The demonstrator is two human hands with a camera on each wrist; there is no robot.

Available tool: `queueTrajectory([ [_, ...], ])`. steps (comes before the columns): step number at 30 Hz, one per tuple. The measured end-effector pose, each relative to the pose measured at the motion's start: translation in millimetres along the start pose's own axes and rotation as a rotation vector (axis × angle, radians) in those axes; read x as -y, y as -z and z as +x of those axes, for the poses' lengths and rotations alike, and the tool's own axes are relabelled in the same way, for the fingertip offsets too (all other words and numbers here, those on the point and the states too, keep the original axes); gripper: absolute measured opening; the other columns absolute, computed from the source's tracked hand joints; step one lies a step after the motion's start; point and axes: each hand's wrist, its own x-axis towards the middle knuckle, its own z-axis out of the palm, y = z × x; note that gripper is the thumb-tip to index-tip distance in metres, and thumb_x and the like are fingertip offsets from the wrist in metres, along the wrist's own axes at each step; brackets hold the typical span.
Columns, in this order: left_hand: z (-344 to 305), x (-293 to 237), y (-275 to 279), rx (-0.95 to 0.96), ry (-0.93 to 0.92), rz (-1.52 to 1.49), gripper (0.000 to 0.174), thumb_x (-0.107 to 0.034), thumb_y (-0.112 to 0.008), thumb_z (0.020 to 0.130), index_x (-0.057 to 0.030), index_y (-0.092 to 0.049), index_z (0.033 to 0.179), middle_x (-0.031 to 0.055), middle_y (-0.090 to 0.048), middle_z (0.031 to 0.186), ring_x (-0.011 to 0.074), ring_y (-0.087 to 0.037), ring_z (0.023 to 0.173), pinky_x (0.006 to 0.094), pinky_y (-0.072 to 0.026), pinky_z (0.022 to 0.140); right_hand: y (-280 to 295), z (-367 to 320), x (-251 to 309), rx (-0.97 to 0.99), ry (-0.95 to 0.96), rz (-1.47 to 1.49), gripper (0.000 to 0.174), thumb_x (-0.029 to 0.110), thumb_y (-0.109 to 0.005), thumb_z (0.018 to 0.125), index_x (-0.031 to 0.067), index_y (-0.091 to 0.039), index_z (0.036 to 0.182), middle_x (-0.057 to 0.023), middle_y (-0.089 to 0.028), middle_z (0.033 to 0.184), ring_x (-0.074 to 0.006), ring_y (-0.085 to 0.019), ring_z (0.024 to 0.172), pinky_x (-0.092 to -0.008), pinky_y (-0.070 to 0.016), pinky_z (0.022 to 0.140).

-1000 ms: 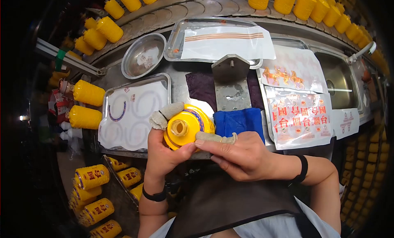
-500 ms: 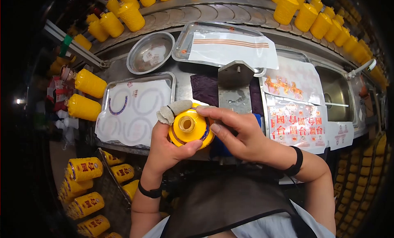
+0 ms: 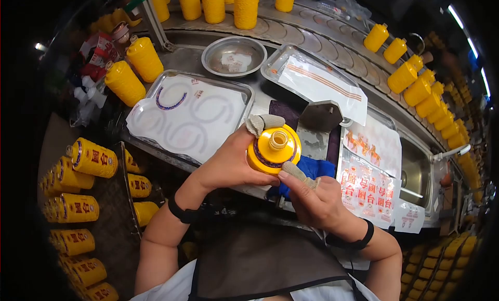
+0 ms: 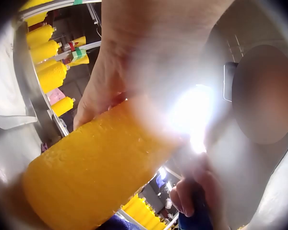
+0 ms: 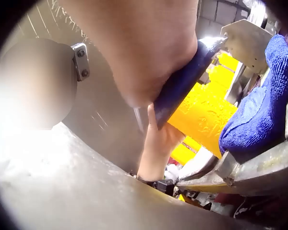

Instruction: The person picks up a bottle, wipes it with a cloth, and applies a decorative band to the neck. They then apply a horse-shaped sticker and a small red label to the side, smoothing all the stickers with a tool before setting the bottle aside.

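My left hand (image 3: 234, 158) grips a yellow bottle (image 3: 279, 154), its open neck tilted up toward me. A purple patterned band circles the bottle's shoulder. A grey fabric finger cover sits on a left finger above the bottle. My right hand (image 3: 319, 197) is at the near right side, its covered fingertip against the bottle's shoulder. In the left wrist view its other fingers (image 4: 182, 196) curl over a dark blue thing (image 4: 194, 213). That thing (image 5: 182, 88) looks smooth and long in the right wrist view; I cannot tell its kind. A blue cloth (image 3: 314, 168) lies just beyond.
A tray (image 3: 247, 101) of ring decals stands left, a round metal bowl (image 3: 210, 54) behind it. An upright metal bracket (image 3: 322, 115) rises beyond the bottle. Decal sheets (image 3: 368, 186) lie right, beside a sink (image 3: 416, 171). Yellow bottles (image 3: 245, 10) line the back conveyor.
The bottle has been turned in my left hand. My right hand went from its near side to its far side and back to the near right. The head view has swung round.
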Motion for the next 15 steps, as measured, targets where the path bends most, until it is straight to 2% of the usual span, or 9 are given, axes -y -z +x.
queueTrajectory([
  [3,-4,4,-5,-0.09,-0.036,0.135,0.086,-0.023,-0.089,0.064,-0.0059,-0.046,0.136,0.0151,-0.052,0.132,0.0298,-0.053,0.123,0.0368,-0.0411,0.105,-4,11,6,-0.014,0.075,-0.107,0.061,0.005,-0.065,0.075,0.0067,-0.057,0.135,-0.0016,-0.069,0.087,-0.0102,-0.052,0.053,-0.0264,-0.0388,0.049],
  [6,-10,4,-15,-0.207,-0.075,0.307,0.086,-0.024,-0.087,0.067,-0.0033,-0.043,0.137,0.0168,-0.053,0.13,0.0323,-0.054,0.121,0.0377,-0.0423,0.103,0,24,13,0.133,0.113,-0.21,0.059,0.012,-0.062,0.078,0.0084,-0.056,0.137,0.0037,-0.055,0.069,-0.0093,-0.05,0.051,-0.026,-0.0379,0.048],
  [9,-16,9,-26,-0.326,-0.089,0.34,0.087,-0.023,-0.086,0.069,-0.0007,-0.038,0.138,0.0179,-0.053,0.129,0.0336,-0.055,0.118,0.0385,-0.0436,0.102,-3,45,26,0.189,0.072,-0.293,0.061,0.014,-0.067,0.078,0.0072,-0.054,0.137,0.0018,-0.062,0.079,-0.0092,-0.052,0.052,-0.0255,-0.0373,0.048],
  [12,-18,18,-29,-0.365,-0.108,0.286,0.085,-0.022,-0.084,0.072,-0.0001,-0.035,0.138,0.0174,-0.054,0.127,0.0315,-0.057,0.115,0.0381,-0.0449,0.1,-10,57,37,0.197,-0.019,-0.337,0.063,0.015,-0.064,0.078,0.0066,-0.053,0.139,0.0032,-0.053,0.069,-0.01,-0.052,0.051,-0.0256,-0.0382,0.048],
  [15,-15,25,-31,-0.384,-0.166,0.125,0.086,-0.022,-0.086,0.071,-0.0012,-0.035,0.137,0.016,-0.055,0.126,0.0295,-0.057,0.115,0.0374,-0.0445,0.1,-1,54,43,0.276,-0.032,-0.307,0.061,0.011,-0.064,0.078,0.0063,-0.053,0.138,-0.0027,-0.065,0.083,-0.0115,-0.054,0.051,-0.0258,-0.0405,0.049],
])
